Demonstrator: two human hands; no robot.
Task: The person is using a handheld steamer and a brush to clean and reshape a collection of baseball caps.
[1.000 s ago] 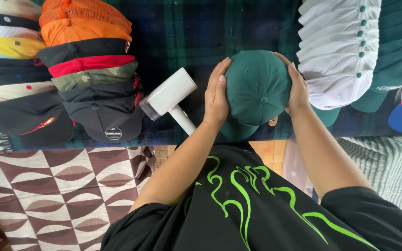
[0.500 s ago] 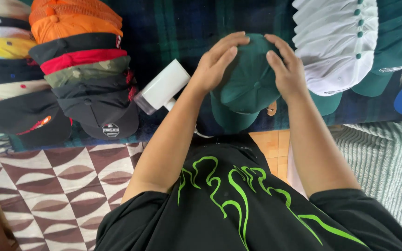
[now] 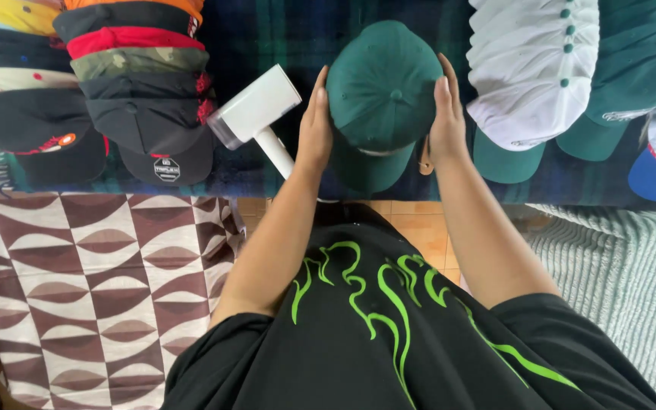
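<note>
I see a cap on the cloth, between my left hand and right hand. A steamer lies just left of it. Stacked caps sit far left, and more caps lie on the right.

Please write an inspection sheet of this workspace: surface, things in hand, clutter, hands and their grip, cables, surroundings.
Surface: dark plaid cloth covers the table.
Things in hand: one dark green cap, crown up, brim toward the person.
Clutter: white handheld device just left of the cap; stack of mixed-colour caps at left; row of white caps and more green caps at right.
Hands: left hand and right hand press flat on the cap's two sides; the grip is an open-palm hold, fingers straight.
Cables: nothing seen.
Surroundings: brown and white patterned cloth lower left, green ribbed fabric lower right, orange tile floor between.
</note>
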